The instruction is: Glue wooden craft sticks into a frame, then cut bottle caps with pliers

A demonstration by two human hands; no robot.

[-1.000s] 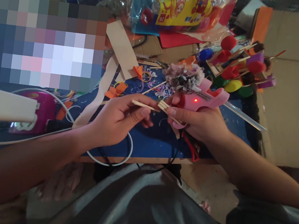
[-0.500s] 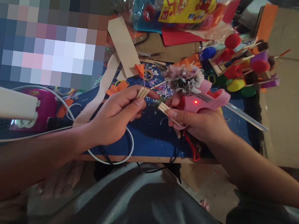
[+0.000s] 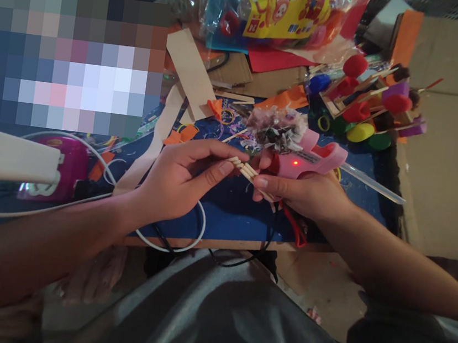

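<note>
My left hand pinches a few short wooden sticks between thumb and fingers. Close by, my right hand is closed on a pink glue gun with its red light lit. Its thumb also presses a small row of wooden sticks. The ends of the two stick bundles lie close together; whether they touch I cannot tell. A ruffled, greyish-pink decoration covers the gun's front, hiding the nozzle. From the gun's back end sticks a clear glue stick.
Colourful wooden-stick pieces with bottle caps crowd the table's right side. A plastic bag stands behind. A pale strip, orange scraps and shreds lie beyond my hands. White cable loops near the front edge; a purple power socket is left.
My left hand first tilted its sticks upright, away from the right hand, then brought them back against the right hand's bundle. The glue gun has shifted slightly down and left.
</note>
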